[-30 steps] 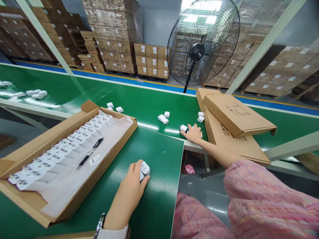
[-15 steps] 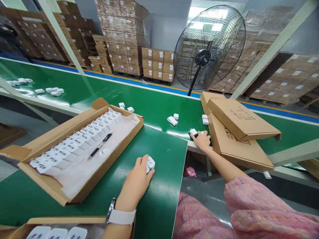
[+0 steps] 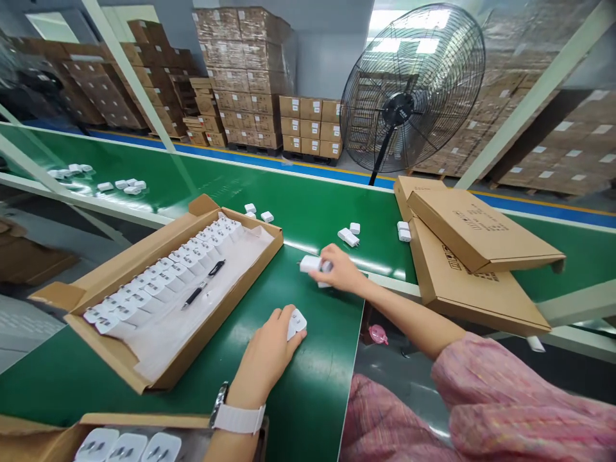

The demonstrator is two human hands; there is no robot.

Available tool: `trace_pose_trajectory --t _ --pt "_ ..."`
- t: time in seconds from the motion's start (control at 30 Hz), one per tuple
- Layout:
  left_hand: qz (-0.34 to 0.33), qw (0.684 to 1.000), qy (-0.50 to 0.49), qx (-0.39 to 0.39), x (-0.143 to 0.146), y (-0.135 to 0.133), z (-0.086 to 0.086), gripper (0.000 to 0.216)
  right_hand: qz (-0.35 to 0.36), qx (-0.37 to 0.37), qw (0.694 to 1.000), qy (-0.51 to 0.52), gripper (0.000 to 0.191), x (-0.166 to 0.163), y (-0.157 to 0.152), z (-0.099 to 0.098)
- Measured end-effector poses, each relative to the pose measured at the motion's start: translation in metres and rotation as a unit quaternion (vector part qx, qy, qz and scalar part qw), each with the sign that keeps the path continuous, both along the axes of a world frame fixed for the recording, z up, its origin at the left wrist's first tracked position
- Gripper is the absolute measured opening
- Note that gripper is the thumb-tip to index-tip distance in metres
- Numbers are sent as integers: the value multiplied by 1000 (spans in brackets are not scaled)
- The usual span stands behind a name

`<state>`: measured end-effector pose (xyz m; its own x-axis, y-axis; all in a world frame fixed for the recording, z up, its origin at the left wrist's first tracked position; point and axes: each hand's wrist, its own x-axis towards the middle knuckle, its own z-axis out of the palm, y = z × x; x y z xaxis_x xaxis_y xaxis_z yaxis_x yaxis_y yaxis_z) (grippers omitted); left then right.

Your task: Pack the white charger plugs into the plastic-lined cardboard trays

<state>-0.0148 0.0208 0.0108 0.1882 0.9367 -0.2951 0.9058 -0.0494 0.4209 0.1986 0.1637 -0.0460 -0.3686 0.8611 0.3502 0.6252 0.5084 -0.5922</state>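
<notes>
My left hand [image 3: 269,343], with a white-banded watch [image 3: 239,418] on its wrist, is closed around a white plug charger [image 3: 297,322] at the green table [image 3: 322,359]. My right hand [image 3: 339,269], slightly blurred, grips another white charger [image 3: 310,263] above the table's far edge; a second white piece shows under its fingers. To the left lies an open cardboard box [image 3: 212,350] with rows of white chargers [image 3: 163,276] standing prongs up. A black and silver pen [image 3: 203,284] rests on its white lining [image 3: 240,269]. Loose chargers [image 3: 348,237] lie on the green belt beyond.
Flat cardboard boxes [image 3: 486,298] are stacked at the right over the belt [image 3: 308,224]. Another box [image 3: 144,420] with large-prong chargers [image 3: 129,447] sits at the bottom left. A big black fan [image 3: 399,109] and stacked cartons [image 3: 310,128] stand behind the belt.
My right hand has come left from the belt beside the flat boxes, bringing a charger over the table. My left hand keeps its charger, which has tilted a little.
</notes>
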Motion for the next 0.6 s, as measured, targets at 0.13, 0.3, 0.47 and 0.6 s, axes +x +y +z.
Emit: trace_pose_trajectory --t 0.13,0.3,0.47,0.6 --pt "-8 1000 -18 -6 -3 0 0 35 76 -50 996 -19 58 -21 8 1" --pt "-2 999 -53 2 -5 -1 -2 37 -287 -105 939 -157 72 39 83 -9" --pt "5 998 -65 -6 -6 -1 -1 34 -386 -189 883 -189 77 84 131 -36" --pt "7 998 -65 -12 -6 -1 -1 34 -385 -180 882 -206 65 90 123 -60"
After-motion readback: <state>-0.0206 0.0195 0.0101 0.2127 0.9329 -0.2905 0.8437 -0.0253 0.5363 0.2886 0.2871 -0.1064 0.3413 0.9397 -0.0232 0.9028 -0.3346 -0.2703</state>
